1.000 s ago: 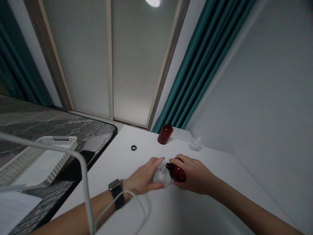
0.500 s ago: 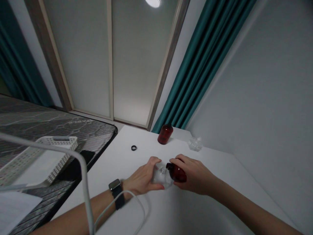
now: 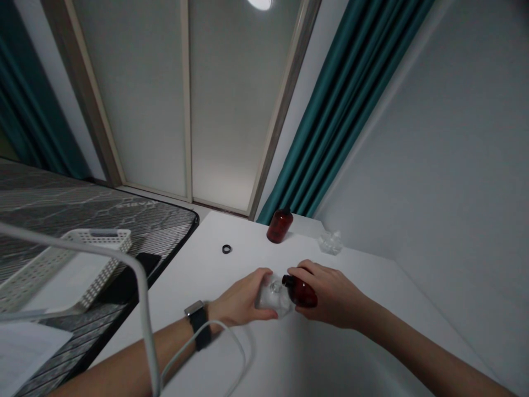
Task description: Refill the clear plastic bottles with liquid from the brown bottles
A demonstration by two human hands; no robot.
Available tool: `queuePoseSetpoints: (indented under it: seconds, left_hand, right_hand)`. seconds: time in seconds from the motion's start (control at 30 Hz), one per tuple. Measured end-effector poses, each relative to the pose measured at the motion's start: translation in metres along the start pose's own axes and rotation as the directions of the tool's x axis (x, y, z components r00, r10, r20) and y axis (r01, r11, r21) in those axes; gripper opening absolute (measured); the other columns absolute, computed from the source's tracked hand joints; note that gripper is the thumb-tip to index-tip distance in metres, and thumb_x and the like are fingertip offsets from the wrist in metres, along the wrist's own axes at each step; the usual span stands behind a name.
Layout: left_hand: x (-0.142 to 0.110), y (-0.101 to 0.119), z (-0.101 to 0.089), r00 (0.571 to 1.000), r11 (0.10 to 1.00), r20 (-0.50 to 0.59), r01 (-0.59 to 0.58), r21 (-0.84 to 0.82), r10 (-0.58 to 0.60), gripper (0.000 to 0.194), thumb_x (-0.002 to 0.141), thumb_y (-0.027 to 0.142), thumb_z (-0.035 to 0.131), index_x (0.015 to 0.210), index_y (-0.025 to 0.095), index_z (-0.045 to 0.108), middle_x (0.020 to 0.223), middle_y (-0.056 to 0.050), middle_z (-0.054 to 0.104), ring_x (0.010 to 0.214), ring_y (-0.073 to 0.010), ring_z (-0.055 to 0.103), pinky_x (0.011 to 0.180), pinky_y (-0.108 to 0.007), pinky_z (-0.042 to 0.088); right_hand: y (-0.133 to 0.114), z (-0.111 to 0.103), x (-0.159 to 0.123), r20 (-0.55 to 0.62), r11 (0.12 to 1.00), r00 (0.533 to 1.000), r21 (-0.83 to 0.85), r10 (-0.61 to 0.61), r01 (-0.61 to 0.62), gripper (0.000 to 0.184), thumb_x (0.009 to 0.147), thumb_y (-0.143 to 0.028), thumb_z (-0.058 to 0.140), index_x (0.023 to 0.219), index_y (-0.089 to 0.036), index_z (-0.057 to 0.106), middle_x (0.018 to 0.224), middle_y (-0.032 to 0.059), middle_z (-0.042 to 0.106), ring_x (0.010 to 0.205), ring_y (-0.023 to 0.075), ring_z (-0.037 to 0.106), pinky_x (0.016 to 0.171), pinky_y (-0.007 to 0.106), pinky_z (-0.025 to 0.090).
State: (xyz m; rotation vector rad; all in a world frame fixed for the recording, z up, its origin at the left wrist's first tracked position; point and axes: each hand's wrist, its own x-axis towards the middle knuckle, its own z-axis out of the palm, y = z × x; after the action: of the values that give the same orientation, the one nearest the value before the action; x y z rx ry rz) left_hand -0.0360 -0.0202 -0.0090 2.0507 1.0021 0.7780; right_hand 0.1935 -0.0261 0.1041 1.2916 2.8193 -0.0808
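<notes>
My left hand point(image 3: 246, 300), with a dark watch point(image 3: 198, 322) on its wrist, is wrapped round a clear bottle point(image 3: 273, 298) above the white table point(image 3: 198, 270). In my right hand point(image 3: 326, 292) is a dark red-brown bottle point(image 3: 303, 292), tilted so that its black neck point(image 3: 286, 280) lies over the clear bottle's mouth. Whether liquid runs between them cannot be made out. Farther back a second red-brown bottle point(image 3: 280, 226) stands upright. A small black ring point(image 3: 226, 249) lies on the table to the left of it.
Crumpled clear plastic point(image 3: 330, 242) lies at the table's back right, near the wall point(image 3: 454, 165). To the left, a white basket point(image 3: 95, 236) and a paper sheet point(image 3: 28, 358) rest on a grey patterned surface point(image 3: 157, 220). A white cable point(image 3: 142, 298) crosses the near left.
Almost nothing differs. The tilted red-brown bottle in my right hand has shifted very slightly to the right; my left hand keeps its hold on the clear bottle.
</notes>
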Motion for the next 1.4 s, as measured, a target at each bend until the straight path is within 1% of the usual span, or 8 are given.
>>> queuePoseSetpoints:
  seconds: [0.2, 0.43, 0.63, 0.83, 1.2, 1.4]
  left_hand:
    - [0.0004, -0.0005, 0.0008, 1.0, 1.0, -0.016, -0.013, -0.003, 0.013, 0.075, 0.067, 0.032, 0.086, 0.128, 0.019, 0.045, 0.119, -0.009, 0.062, 0.103, -0.0274, 0.062, 0.091, -0.04, 0.05]
    - [0.001, -0.001, 0.001, 1.0, 1.0, -0.014, -0.012, -0.007, 0.012, 0.075, 0.066, 0.031, 0.087, 0.127, 0.02, 0.045, 0.119, -0.009, 0.063, 0.102, -0.0271, 0.062, 0.091, -0.04, 0.05]
    - [0.001, -0.0008, 0.0014, 1.0, 1.0, -0.018, -0.01, -0.014, 0.01, 0.074, 0.066, 0.032, 0.087, 0.127, 0.02, 0.046, 0.117, -0.009, 0.063, 0.102, -0.0274, 0.063, 0.09, -0.039, 0.05]
    - [0.0013, 0.0018, 0.0003, 1.0, 1.0, 0.002, 0.011, -0.006, -0.011, 0.074, 0.067, 0.031, 0.087, 0.127, 0.02, 0.045, 0.119, -0.009, 0.063, 0.102, -0.0275, 0.063, 0.089, -0.039, 0.05]
    - [0.0012, 0.0008, 0.0004, 1.0, 1.0, -0.001, -0.002, -0.01, 0.002, 0.073, 0.067, 0.033, 0.086, 0.125, 0.02, 0.045, 0.117, -0.008, 0.063, 0.103, -0.027, 0.062, 0.09, -0.039, 0.049]
    - [0.0013, -0.0009, 0.0015, 1.0, 1.0, -0.009, -0.008, -0.008, 0.008, 0.071, 0.067, 0.034, 0.086, 0.124, 0.02, 0.046, 0.116, -0.008, 0.063, 0.102, -0.0272, 0.063, 0.088, -0.038, 0.05]
  right_hand:
    - [-0.0039, -0.0037, 0.0019, 0.013, 1.0, 1.0, -0.021, -0.012, 0.012, 0.052, 0.073, -0.026, 0.071, 0.122, -0.025, 0.053, 0.114, 0.0082, 0.062, 0.093, 0.0273, 0.064, 0.075, 0.037, 0.047]
    - [-0.0009, -0.002, 0.0038, 0.001, 0.999, 1.0, -0.037, -0.027, 0.027, 0.052, 0.073, -0.027, 0.072, 0.122, -0.025, 0.053, 0.113, 0.0074, 0.063, 0.092, 0.0264, 0.064, 0.075, 0.036, 0.045]
    - [-0.0015, -0.0037, 0.0044, 0.015, 0.999, 1.0, -0.026, -0.024, 0.024, 0.05, 0.074, -0.027, 0.072, 0.12, -0.024, 0.054, 0.113, 0.0078, 0.063, 0.093, 0.0263, 0.064, 0.075, 0.036, 0.046]
    - [-0.0018, -0.0043, 0.0046, 0.007, 0.999, 0.999, -0.032, -0.031, 0.032, 0.051, 0.073, -0.026, 0.072, 0.121, -0.024, 0.055, 0.112, 0.0082, 0.063, 0.093, 0.0258, 0.064, 0.075, 0.036, 0.046]
    - [-0.0013, -0.0039, 0.0054, 0.002, 0.998, 0.999, -0.046, -0.033, 0.033, 0.051, 0.073, -0.027, 0.072, 0.12, -0.025, 0.054, 0.112, 0.008, 0.063, 0.092, 0.025, 0.064, 0.073, 0.034, 0.044]
    - [-0.0004, -0.0025, 0.0054, -0.006, 0.998, 0.999, -0.05, -0.046, 0.046, 0.052, 0.073, -0.027, 0.072, 0.122, -0.025, 0.054, 0.113, 0.0085, 0.063, 0.092, 0.0254, 0.064, 0.075, 0.035, 0.044]
